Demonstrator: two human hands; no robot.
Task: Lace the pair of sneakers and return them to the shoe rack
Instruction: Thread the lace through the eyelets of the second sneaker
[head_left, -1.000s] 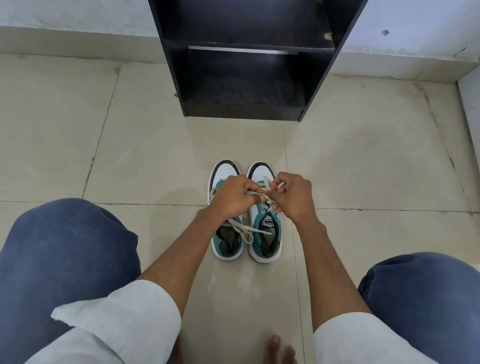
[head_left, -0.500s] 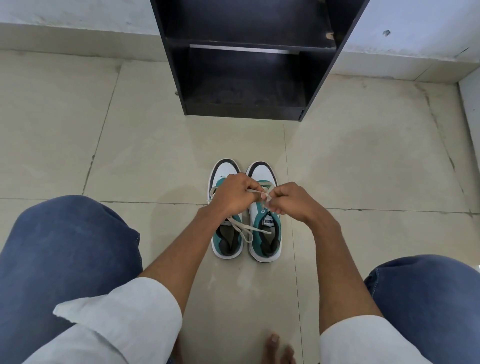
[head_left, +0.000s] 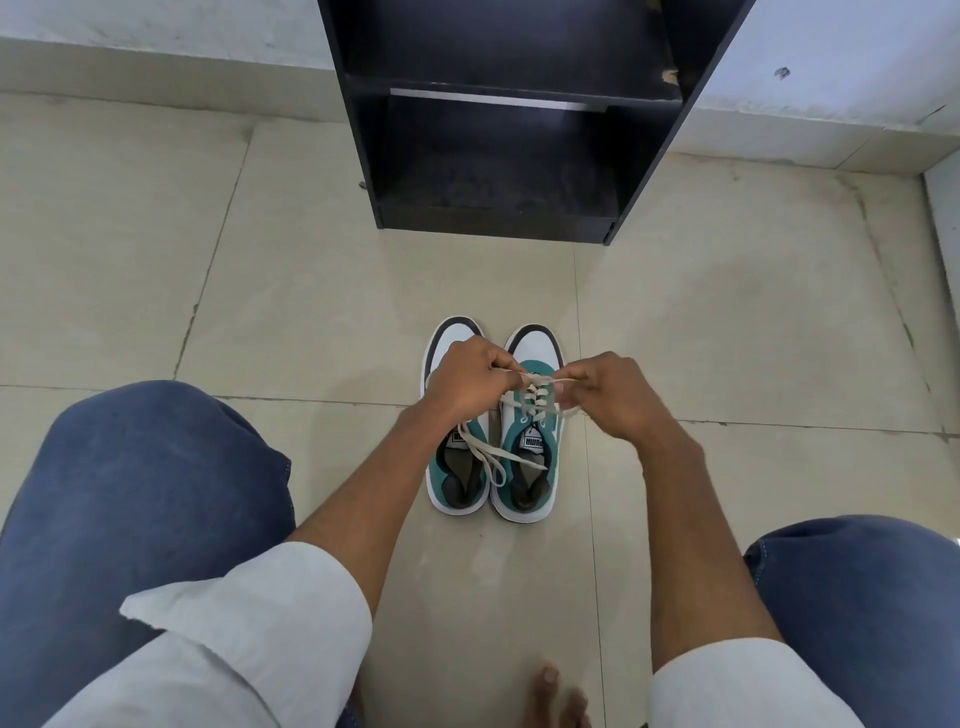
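Note:
Two white, teal and black sneakers stand side by side on the floor, toes pointing away from me: the left sneaker (head_left: 457, 478) and the right sneaker (head_left: 530, 467). A cream lace (head_left: 537, 402) crosses the right sneaker's eyelets. My left hand (head_left: 470, 382) hovers over the left sneaker's toe and pinches one end of that lace. My right hand (head_left: 610, 392) pinches the other end, to the right of the right sneaker. A loose lace (head_left: 485, 457) trails across both tongues. The black shoe rack (head_left: 498, 119) stands straight ahead.
My knees in blue jeans sit at the lower left (head_left: 145, 499) and lower right (head_left: 857, 608). A bare foot (head_left: 558, 693) shows at the bottom edge. Beige floor tiles (head_left: 311, 270) run between the sneakers and the rack; a white wall (head_left: 156, 31) is behind.
My right hand has moved right and apart from my left hand, drawing the lace taut across the right sneaker. The crossed lace rows now show between my hands.

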